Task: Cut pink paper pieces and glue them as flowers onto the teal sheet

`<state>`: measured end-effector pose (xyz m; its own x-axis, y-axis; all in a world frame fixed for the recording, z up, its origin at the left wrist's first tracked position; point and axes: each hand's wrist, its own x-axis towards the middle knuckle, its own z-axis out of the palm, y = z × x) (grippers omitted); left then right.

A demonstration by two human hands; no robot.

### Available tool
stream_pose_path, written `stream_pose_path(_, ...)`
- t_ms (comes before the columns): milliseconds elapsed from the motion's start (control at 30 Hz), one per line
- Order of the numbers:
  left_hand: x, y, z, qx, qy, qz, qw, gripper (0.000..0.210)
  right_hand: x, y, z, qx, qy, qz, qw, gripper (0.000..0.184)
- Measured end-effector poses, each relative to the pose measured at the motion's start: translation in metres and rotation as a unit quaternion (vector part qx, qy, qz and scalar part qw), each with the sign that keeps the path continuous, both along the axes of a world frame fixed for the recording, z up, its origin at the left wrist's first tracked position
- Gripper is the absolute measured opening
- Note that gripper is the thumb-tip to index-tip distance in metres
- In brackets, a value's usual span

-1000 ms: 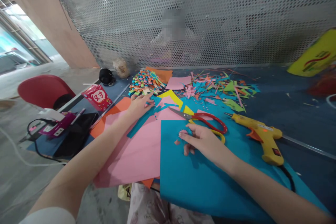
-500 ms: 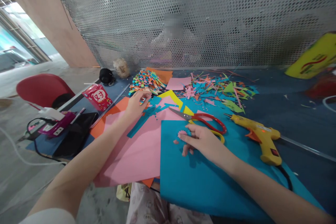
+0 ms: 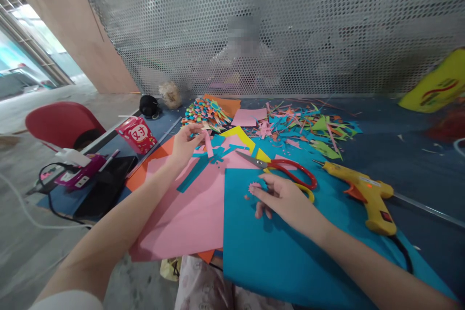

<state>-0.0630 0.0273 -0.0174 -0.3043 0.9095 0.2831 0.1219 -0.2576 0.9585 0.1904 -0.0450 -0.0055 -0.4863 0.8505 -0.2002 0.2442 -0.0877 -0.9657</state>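
My left hand (image 3: pixel 188 144) pinches a narrow pink paper strip (image 3: pixel 208 143), raised over blue scraps and the large pink sheet (image 3: pixel 192 218). Between the thumb and fingers of my right hand (image 3: pixel 278 195) is a small pink paper flower (image 3: pixel 254 187) with a jagged edge. That hand is over the blue sheet (image 3: pixel 261 252). Just beyond it lie scissors (image 3: pixel 288 164) with red and yellow handles, blades partly apart and pointing left. A blue paper strip (image 3: pixel 194 174) rests on the pink sheet near my left wrist.
A yellow glue gun (image 3: pixel 366 193) with a cord lies at the right. Behind are a heap of paper cuttings (image 3: pixel 308 126) and a cluster of small colourful paper pieces (image 3: pixel 205 112). At left stand a red drink carton (image 3: pixel 136 135) and a purple power strip (image 3: pixel 82 174).
My left hand has drawn back slightly to the left, and a pink paper strip now shows in its fingers. My right hand keeps its hold on the small flower.
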Motion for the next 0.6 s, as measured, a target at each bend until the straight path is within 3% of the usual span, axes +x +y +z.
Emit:
stream_pose_path(167,0.005,-0.006,0.004,0.009,0.004,-0.017,1.000,0.038,0.004,0.000,-0.008,0.049,-0.051,0.014,0.997,0.029)
stream_pose_path(267,0.010,-0.011,0.007,0.000,0.002,-0.044,0.999,0.049,0.006,-0.003,-0.010,0.155,-0.112,0.001,0.982,0.024)
stream_pose_path(433,0.020,-0.016,0.008,-0.044,-0.032,-0.084,0.995,0.049,0.011,-0.004,-0.001,0.306,-0.226,0.016,0.925,0.031)
stream_pose_path(600,0.024,-0.016,0.005,-0.069,-0.067,-0.090,0.991,0.045,0.024,0.008,0.008,0.429,-0.359,-0.077,0.825,0.032)
